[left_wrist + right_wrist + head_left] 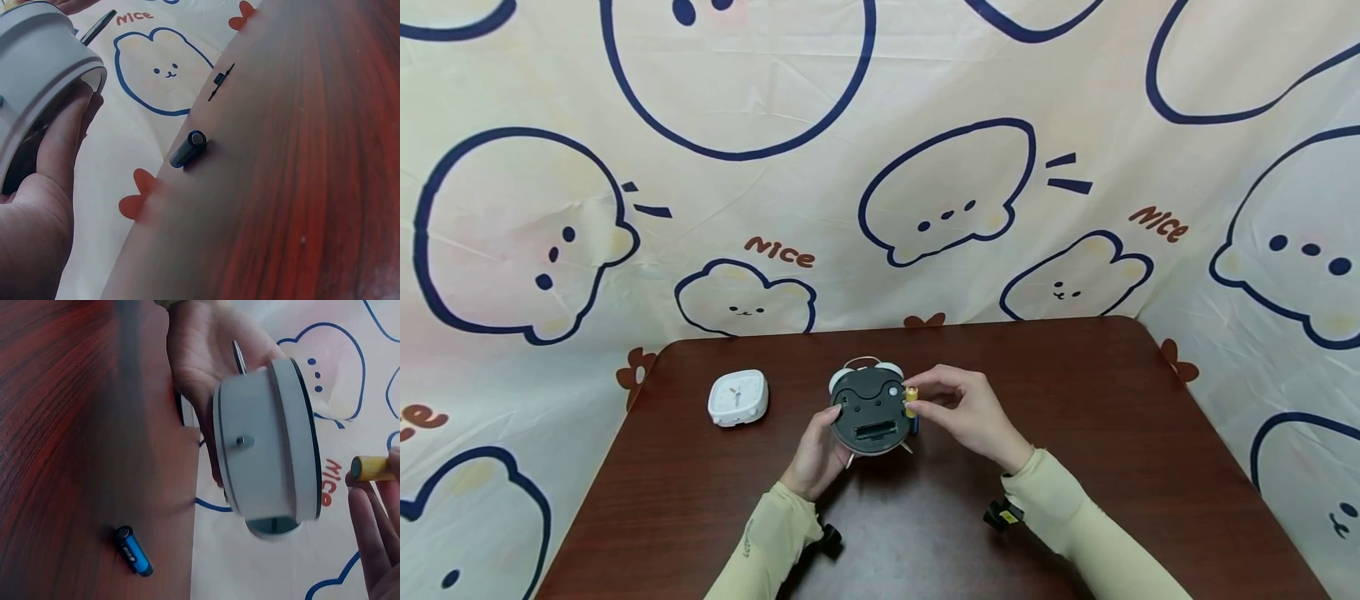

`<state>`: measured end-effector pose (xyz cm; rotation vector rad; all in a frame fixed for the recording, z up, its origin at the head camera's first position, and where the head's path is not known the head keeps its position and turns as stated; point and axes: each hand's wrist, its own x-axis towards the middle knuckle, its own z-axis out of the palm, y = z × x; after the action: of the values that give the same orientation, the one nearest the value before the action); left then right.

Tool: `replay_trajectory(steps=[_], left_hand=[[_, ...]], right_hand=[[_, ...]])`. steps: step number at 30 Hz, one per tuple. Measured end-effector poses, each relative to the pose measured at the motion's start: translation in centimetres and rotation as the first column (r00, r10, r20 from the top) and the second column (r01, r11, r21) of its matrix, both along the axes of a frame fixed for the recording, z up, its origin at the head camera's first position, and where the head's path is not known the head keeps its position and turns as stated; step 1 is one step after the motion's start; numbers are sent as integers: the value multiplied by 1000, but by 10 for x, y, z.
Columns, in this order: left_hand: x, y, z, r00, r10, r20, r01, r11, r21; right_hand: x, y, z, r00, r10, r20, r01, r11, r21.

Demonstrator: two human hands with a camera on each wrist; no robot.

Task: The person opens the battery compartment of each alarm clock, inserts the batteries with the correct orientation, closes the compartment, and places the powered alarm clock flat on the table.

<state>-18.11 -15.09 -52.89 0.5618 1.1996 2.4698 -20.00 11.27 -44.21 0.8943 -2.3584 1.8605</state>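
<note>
My left hand [818, 460] grips a round twin-bell alarm clock [868, 398] by its left side, with its dark back turned up towards me. A battery compartment [877, 431] low on that back is uncovered, and no battery shows inside. Between thumb and fingers, my right hand [976, 417] pinches a yellow battery [912, 403] just beside the clock's right edge. In the right wrist view a gap separates this yellow battery [370, 469] from the clock's white casing [259, 447]. A blue battery [133, 551] lies on the table below, mostly hidden in the head view.
A white square clock [738, 398] rests on the dark wooden table [1075, 375], left of the alarm clock. The left wrist view shows a thin black piece [220, 79] on the table beyond the battery. Patterned cloth [835, 208] hangs behind the table's far edge.
</note>
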Motion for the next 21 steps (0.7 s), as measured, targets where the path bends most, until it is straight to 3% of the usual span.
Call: replay_trajectory(steps=[11, 21], left_hand=[[-4, 14, 4, 994, 38, 99, -26, 992, -127], [-4, 20, 4, 996, 19, 86, -11, 996, -94]], right_hand=[[5, -12, -8, 988, 35, -153, -22, 996, 89], [7, -21, -16, 931, 83, -354, -10, 979, 204]])
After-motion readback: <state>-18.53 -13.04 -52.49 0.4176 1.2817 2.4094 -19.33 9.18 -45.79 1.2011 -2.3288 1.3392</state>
